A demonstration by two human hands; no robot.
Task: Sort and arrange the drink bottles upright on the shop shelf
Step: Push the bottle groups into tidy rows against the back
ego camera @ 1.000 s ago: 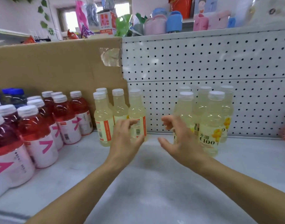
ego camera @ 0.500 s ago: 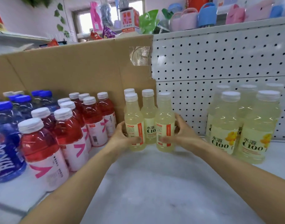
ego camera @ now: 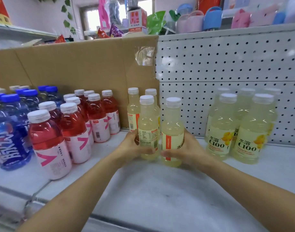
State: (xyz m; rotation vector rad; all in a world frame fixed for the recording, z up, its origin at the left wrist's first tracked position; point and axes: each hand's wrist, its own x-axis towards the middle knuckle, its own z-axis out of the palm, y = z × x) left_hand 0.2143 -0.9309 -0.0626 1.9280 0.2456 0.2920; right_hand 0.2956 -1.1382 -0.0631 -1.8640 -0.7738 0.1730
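Head view cuts off your blue bottles (ego camera: 13,131) at the left edge, and their labels smear into blur. Two pale bottles (ego camera: 133,108) at the cardboard (ego camera: 76,67) are half hidden behind the pair you hold. To the right, the back row of the C100 bottles (ego camera: 247,131) is hazy behind the front two, so the count there is hard to make out.

Your left hand (ego camera: 131,146) grips the left bottle (ego camera: 147,124) low on its label, with the thumb lying across the front near the base; the other fingers curl round behind it, out of sight. Your right hand (ego camera: 190,148) grips the right bottle (ego camera: 172,128) the same way, thumb across the lower front and fingers hidden behind.

Both bottles are upright and side by side, touching or nearly so, between the red bottles (ego camera: 73,128) and the C100 group. They sit forward of the pegboard (ego camera: 227,64), over the white shelf (ego camera: 160,190). Whether their bases rest on the shelf, you cannot tell.
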